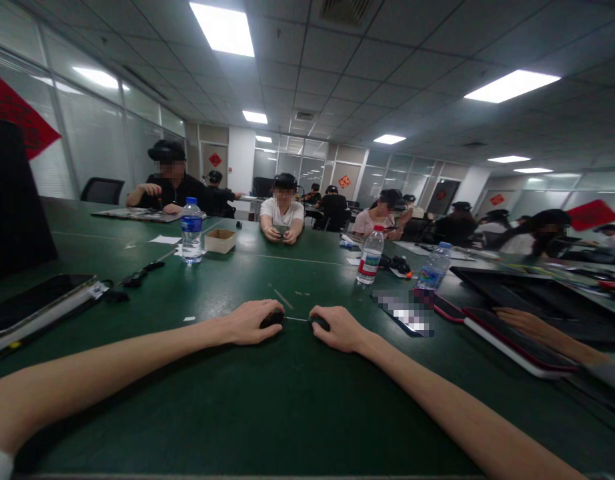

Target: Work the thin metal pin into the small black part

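Observation:
My left hand [250, 323] rests on the green table with its fingers closed round a small black rounded object [272, 319]. Facing it, my right hand [340, 328] is closed on a dark handle-like piece [320, 323]. A thin pale rod [297, 319] spans the gap between the two dark pieces. What kind of thing they are, and whether they form one tool, I cannot tell. Just beyond my right hand lies a phone-like slab [402, 313], partly blurred out. A small white scrap [189, 319] lies near my left forearm.
Bottles with a blue cap [191, 233], a red cap [370, 257] and a pale blue cap [434, 267] stand beyond my hands. A small open box [220, 241] is further back. At right, another person's hand [532, 327] touches a tablet-like device [517, 343]. Several people sit around.

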The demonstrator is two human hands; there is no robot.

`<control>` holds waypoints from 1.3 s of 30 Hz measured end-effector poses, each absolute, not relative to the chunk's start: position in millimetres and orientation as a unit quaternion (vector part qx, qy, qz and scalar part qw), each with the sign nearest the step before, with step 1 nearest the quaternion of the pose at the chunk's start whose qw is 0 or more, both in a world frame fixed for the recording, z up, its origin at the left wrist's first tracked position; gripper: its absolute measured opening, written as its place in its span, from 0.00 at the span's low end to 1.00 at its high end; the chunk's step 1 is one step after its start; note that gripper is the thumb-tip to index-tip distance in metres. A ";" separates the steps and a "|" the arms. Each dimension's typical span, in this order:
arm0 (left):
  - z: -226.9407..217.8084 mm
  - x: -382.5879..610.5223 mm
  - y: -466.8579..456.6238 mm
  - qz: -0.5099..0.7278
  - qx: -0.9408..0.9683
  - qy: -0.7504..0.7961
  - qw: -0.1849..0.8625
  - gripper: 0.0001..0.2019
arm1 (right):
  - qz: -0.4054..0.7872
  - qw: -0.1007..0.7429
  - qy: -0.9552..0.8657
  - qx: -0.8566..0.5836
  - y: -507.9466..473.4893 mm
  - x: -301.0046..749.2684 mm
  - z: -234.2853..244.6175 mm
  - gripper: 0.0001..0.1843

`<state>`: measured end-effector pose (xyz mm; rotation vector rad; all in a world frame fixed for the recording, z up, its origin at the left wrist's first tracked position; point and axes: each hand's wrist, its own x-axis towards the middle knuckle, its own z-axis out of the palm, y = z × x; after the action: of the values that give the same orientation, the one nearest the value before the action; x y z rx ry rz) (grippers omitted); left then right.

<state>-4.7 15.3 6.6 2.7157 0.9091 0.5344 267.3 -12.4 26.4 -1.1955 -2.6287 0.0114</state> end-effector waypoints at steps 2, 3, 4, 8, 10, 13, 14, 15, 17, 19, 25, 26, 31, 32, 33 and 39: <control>6.5 -5.4 15.2 0.181 0.927 0.307 0.115 0.20 | 0.005 0.129 -0.903 -0.410 -12.5 267.3 26.2 0.12; 6.1 -5.7 15.3 0.182 0.928 0.305 0.114 0.20 | 0.005 0.132 -0.902 -0.411 -12.5 267.4 26.0 0.12; 5.6 -6.0 15.5 0.185 0.928 0.304 0.114 0.20 | 0.005 0.134 -0.901 -0.412 -12.4 267.4 25.8 0.12; 3.5 -6.3 16.9 0.192 0.927 0.300 0.116 0.18 | 0.012 0.135 -0.898 -0.418 -11.6 267.4 25.4 0.12; 3.0 -6.3 17.6 0.195 0.927 0.298 0.120 0.18 | 0.019 0.133 -0.897 -0.420 -11.3 267.6 25.3 0.11; 3.2 -6.1 17.9 0.199 0.926 0.297 0.123 0.18 | 0.023 0.135 -0.897 -0.419 -10.9 268.0 25.0 0.11; 3.4 -6.1 17.7 0.199 0.925 0.298 0.123 0.18 | 0.023 0.137 -0.897 -0.419 -10.8 268.2 24.9 0.11; 3.6 -6.1 17.5 0.198 0.925 0.300 0.125 0.19 | 0.025 0.137 -0.897 -0.419 -10.8 268.4 24.8 0.11; 3.8 -6.1 17.0 0.197 0.924 0.303 0.128 0.19 | 0.027 0.138 -0.897 -0.419 -10.8 268.7 24.6 0.11; 3.7 -6.1 16.7 0.196 0.923 0.304 0.129 0.19 | 0.029 0.137 -0.898 -0.418 -10.3 269.0 24.3 0.11; 2.8 -6.5 17.9 0.194 0.926 0.298 0.126 0.19 | 0.005 0.140 -0.898 -0.418 -7.8 269.9 21.8 0.11; 2.6 -6.6 18.1 0.194 0.926 0.298 0.125 0.19 | 0.005 0.140 -0.899 -0.416 -7.8 269.9 21.7 0.11; 1.4 -6.8 18.7 0.193 0.928 0.294 0.119 0.18 | 0.010 0.140 -0.900 -0.411 -9.0 268.8 22.2 0.12; 1.4 -6.7 18.6 0.194 0.929 0.293 0.120 0.18 | 0.010 0.140 -0.900 -0.411 -9.3 268.7 22.3 0.12; 1.5 -6.6 18.3 0.196 0.929 0.291 0.120 0.18 | 0.009 0.140 -0.901 -0.411 -9.5 268.5 22.4 0.12; 5.8 -5.6 15.6 0.196 0.929 0.289 0.123 0.18 | 0.014 0.133 -0.904 -0.407 -12.7 267.9 26.0 0.13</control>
<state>-5.6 15.6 5.8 2.7096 0.8415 0.5704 267.9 -12.7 26.0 -1.1795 -2.6204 0.0420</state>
